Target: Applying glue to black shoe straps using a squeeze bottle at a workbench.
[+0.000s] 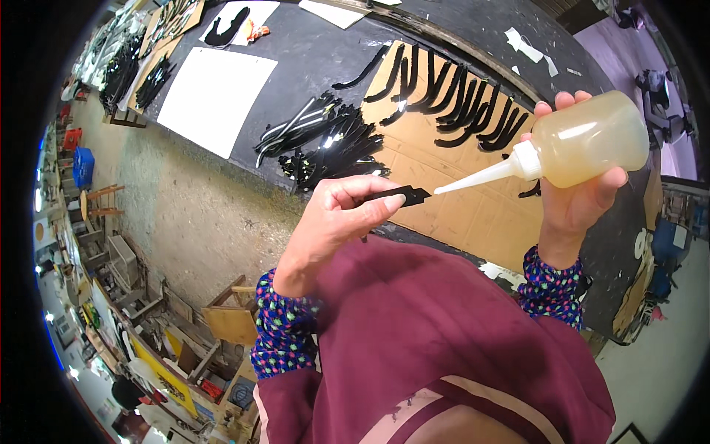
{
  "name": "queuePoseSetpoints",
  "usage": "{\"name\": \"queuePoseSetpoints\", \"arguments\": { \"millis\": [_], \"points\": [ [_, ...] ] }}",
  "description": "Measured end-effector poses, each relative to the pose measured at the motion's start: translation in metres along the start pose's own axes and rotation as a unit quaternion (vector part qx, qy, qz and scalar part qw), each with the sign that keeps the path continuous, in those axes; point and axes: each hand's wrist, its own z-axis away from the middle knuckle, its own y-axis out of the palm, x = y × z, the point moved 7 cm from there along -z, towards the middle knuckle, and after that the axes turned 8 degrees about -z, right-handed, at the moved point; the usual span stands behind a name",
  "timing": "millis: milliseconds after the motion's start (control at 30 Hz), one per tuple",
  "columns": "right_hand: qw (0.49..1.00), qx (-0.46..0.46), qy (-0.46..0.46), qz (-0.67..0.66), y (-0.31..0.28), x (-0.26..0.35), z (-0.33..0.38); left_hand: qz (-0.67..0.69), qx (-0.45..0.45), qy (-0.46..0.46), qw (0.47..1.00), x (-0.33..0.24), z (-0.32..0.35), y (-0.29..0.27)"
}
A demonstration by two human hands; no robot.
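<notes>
Between the thumb and fingers of my left hand (342,222) is a black strip (411,196), its cut end pointing right. My right hand (573,200) grips a translucent squeeze bottle (595,140) of yellowish liquid, tipped on its side. The bottle's long white nozzle (473,178) points left, its tip close to the strip's end; whether they touch I cannot tell. Beyond my hands, several curved black strips (462,96) lie in a row on a brown cardboard sheet (421,174). A heap of black strips (333,148) lies left of the cardboard on the dark table (296,44).
A white sheet (214,100) lies on the table's left part, with more black strips (154,80) beyond it. White paper scraps (525,48) are at the far right. On the floor to the left stand a wooden stool (100,201) and a blue container (83,167).
</notes>
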Motion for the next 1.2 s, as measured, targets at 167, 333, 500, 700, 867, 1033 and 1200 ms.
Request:
{"name": "queuePoseSetpoints", "arguments": {
  "millis": [167,333,500,700,867,1033,1200],
  "points": [
    [0.998,0.036,0.011,0.043,0.012,-0.001,-0.004,-0.018,0.030,0.016,0.999,-0.009,0.000,0.003],
    [0.997,0.047,0.021,0.064,0.016,0.000,-0.009,-0.023,0.038,0.008,0.999,-0.014,-0.005,0.002],
    [0.995,0.059,0.006,0.075,0.017,-0.004,-0.013,-0.031,0.029,0.023,0.999,-0.017,-0.009,0.003],
    [0.995,0.049,0.021,0.081,0.015,-0.005,-0.014,-0.019,0.035,0.020,0.999,-0.014,-0.012,0.003],
    [0.996,0.041,0.007,0.075,0.004,-0.003,-0.009,-0.006,0.024,0.013,1.000,-0.010,-0.012,0.004],
    [0.997,0.024,0.027,0.071,0.002,0.001,-0.005,-0.011,0.034,-0.008,0.999,-0.007,-0.015,0.005],
    [0.998,0.031,0.018,0.057,-0.001,0.005,-0.004,0.004,0.040,-0.016,0.999,-0.005,-0.016,0.008]
  ]
}}
